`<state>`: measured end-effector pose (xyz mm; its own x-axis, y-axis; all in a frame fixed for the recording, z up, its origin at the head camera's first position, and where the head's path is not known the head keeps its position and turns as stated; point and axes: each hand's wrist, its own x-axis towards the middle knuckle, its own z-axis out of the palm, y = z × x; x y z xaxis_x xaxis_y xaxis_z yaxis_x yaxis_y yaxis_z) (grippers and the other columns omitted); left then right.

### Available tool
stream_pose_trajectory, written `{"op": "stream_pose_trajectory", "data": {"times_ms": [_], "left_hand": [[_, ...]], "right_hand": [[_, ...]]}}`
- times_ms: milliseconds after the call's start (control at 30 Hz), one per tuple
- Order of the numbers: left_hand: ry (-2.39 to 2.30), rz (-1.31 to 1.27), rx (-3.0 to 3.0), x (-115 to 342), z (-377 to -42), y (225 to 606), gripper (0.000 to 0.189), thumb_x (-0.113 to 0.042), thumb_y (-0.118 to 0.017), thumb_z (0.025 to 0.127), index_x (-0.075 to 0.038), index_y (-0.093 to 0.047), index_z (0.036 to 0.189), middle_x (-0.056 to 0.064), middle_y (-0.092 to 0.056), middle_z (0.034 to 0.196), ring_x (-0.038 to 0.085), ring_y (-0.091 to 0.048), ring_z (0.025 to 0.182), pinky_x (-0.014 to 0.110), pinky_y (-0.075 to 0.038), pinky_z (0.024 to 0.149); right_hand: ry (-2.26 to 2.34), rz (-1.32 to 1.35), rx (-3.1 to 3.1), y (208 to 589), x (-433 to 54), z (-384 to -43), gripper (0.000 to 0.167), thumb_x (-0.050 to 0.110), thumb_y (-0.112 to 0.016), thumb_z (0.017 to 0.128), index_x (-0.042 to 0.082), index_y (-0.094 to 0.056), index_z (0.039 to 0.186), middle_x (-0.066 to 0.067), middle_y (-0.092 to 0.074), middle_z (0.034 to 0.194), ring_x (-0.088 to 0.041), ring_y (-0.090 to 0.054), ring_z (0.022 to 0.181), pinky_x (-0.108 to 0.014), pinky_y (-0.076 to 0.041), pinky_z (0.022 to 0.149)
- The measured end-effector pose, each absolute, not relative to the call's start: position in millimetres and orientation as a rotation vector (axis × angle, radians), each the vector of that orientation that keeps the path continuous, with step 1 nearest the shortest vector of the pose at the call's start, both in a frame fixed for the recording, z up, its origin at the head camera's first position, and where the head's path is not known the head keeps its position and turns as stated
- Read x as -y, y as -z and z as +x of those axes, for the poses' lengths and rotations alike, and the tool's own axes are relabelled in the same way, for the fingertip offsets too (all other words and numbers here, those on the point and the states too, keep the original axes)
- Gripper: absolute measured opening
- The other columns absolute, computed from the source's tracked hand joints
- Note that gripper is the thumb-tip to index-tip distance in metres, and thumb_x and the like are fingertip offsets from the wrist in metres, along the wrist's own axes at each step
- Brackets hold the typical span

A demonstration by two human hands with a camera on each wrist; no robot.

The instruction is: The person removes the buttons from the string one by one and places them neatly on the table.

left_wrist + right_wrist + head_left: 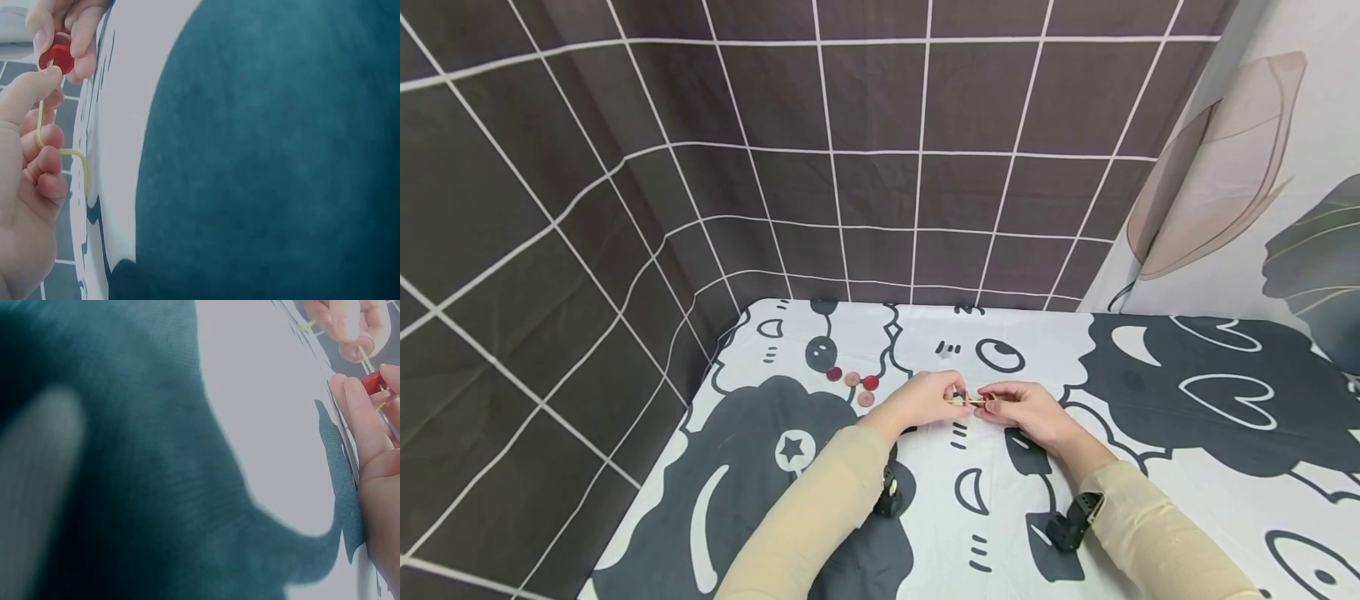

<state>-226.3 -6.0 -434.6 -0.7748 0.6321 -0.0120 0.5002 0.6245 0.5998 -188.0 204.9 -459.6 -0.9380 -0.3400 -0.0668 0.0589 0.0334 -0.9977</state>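
My left hand (927,402) and right hand (1028,410) meet over the patterned cloth. Between finger and thumb, my right hand grips a red button (64,57), seen at its edge in the right wrist view. A thin yellow cord (41,122) is pinched by my left hand, its upper end at the button's middle. From the left fingers the cord's other end bends over and hangs down. Left of the hands lie several loose buttons, among them a dark red one (834,374), a bright red one (870,382) and a pink one (866,399).
A white and dark grey cloth (1000,533) with cartoon drawings covers the surface. Behind it and to the left hangs a dark curtain (872,108) with a white grid. A leaf-patterned pale fabric (1322,108) is at the right.
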Motion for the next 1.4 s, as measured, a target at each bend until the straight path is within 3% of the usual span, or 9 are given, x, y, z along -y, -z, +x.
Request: {"op": "stream_pose_trajectory", "data": {"times_ms": [500,1400], "left_hand": [[-0.855,0.882,-2.61,11.4,-228.4,436.0,0.025,-0.03,-0.069,0.084,-0.017,-0.059,0.102,-0.006,-0.05,0.071,0.007,-0.047,0.055,0.021,-0.039,0.051],[-0.812,0.881,-2.633,19.3,-230.7,435.2,0.028,-0.031,-0.07,0.083,-0.016,-0.059,0.104,-0.006,-0.05,0.072,0.007,-0.047,0.061,0.02,-0.039,0.058]], "right_hand": [[1.945,-0.27,-2.076,458.8,-204.6,-188.3,0.044,0.001,-0.06,0.087,-0.022,-0.045,0.121,-0.031,-0.059,0.109,-0.019,-0.067,0.092,-0.028,-0.049,0.081],[1.958,-0.262,-2.047,459.2,-204.4,-188.5,0.044,-0.001,-0.057,0.087,-0.023,-0.043,0.122,-0.032,-0.057,0.112,-0.019,-0.067,0.092,-0.028,-0.049,0.082]]}}
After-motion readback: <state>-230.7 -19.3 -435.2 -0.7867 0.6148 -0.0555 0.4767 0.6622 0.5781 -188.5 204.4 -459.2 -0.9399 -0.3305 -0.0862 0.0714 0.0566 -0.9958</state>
